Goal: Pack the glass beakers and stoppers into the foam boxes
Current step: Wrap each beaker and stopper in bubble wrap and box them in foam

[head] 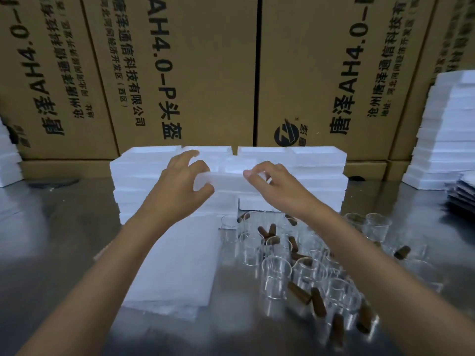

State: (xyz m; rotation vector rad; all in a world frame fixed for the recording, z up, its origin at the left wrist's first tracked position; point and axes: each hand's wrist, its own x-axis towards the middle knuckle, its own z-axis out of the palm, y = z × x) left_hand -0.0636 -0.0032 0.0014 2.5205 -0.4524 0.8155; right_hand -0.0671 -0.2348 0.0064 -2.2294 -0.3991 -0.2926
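Left hand (183,179) and right hand (270,182) are pinching opposite ends of a white rectangular foam box (226,179) atop the far stack. Best lifting level, both ends together. Clear glass beakers (276,274) and brown cylindrical stoppers (298,292) are waiting near-right on the steel surface (64,240).

Matt foam boxes (144,173), glossy metal table (64,227)

2 hands: left hand (180,186), right hand (272,186). Glass beakers (276,276) roughly 15, overlapping, exact count unclear. Brown stoppers (298,292) about 12. Foam boxes (144,170) 2 centre stacks. Cardboard cartons (205,73) 4.
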